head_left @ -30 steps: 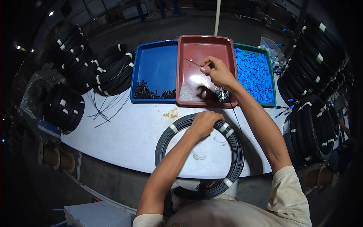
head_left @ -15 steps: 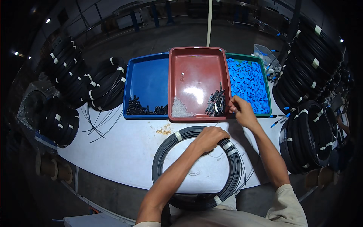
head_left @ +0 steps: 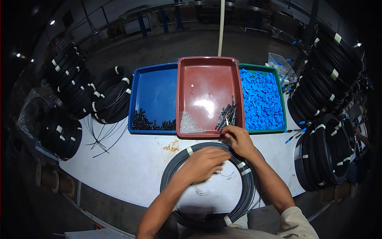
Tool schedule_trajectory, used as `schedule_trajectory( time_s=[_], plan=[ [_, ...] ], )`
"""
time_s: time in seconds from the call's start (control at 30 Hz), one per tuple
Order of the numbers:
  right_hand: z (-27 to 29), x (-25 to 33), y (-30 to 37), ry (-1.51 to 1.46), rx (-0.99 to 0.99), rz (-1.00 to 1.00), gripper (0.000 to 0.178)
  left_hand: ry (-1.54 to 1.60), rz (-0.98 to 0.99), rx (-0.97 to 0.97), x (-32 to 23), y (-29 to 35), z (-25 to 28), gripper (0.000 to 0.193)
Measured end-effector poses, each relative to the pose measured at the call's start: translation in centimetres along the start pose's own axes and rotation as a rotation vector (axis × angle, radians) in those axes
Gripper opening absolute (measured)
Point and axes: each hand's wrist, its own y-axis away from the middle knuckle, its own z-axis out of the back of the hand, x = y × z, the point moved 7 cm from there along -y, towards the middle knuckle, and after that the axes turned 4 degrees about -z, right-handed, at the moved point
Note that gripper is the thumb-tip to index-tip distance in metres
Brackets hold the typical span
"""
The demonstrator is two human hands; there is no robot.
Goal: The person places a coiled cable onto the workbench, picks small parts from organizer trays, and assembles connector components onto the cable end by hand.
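Note:
A coil of black cable [head_left: 248, 187], bound with white tape, lies at the table's near edge and overhangs it. My left hand [head_left: 201, 164] is over the coil's opening, fingers stretched out and slightly blurred, with nothing visible in it. At the front right corner of the red tray [head_left: 187, 79], the fingers of my right hand [head_left: 240, 142] are pinched together; what they hold is hidden. Just beyond those fingertips lies a pile of slim dark connector parts [head_left: 227, 115] in the tray. Small clear pieces [head_left: 190, 123] fill its front left corner.
Left of the red tray, a blue tray [head_left: 155, 79] holds short black pieces [head_left: 149, 121]. On the right, a green tray [head_left: 283, 107] is full of blue connector pieces [head_left: 260, 99]. Stacks of black cable coils [head_left: 69, 79] stand left and more coils [head_left: 324, 151] right.
My left hand has lifted off the coil's upper right side and moved left over its opening. My right hand has come nearer and left, to the red tray's front edge. The view has shifted slightly.

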Motion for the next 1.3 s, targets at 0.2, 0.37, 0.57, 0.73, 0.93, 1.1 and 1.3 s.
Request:
schedule_trajectory(
  time_s=[0.2, 0.37, 0.57, 0.73, 0.93, 1.1, 1.3],
  plan=[
    [-1.5, 0.6, 0.0, 0.032, 0.086, 0.006, 0.005, -0.074, 0.662, -0.389, 1.6, 12.5, 7.6, 0.071],
    [-2.7, 1.9, -0.7, 0.015, 0.146, 0.011, 0.004, 0.067, 0.750, -0.417, 1.3, 15.9, 4.1, 0.083],
    [-4.3, 3.1, -2.1, -0.040, 0.211, 0.014, 0.011, 0.119, 0.691, -0.319, 3.0, 15.4, 6.0, 0.076],
    [-4.9, 2.6, -1.4, -0.152, 0.233, -0.016, 0.009, -0.071, 0.683, -0.438, 7.2, 16.6, 12.2, 0.041],
    [-4.9, 3.2, -1.1, -0.128, 0.277, 0.103, 0.009, -0.519, 0.492, -0.359, 13.1, 15.5, 17.2, 0.022],
    [-5.0, 2.8, -1.1, -0.138, 0.268, 0.093, 0.009, -0.600, 0.540, 0.045, 18.9, 14.0, 17.8, 0.023],
    [-5.0, 2.2, -1.0, -0.161, 0.267, 0.058, 0.010, -0.746, 0.454, -0.086, 20.9, 13.0, 22.3, 0.042]
  ],
)
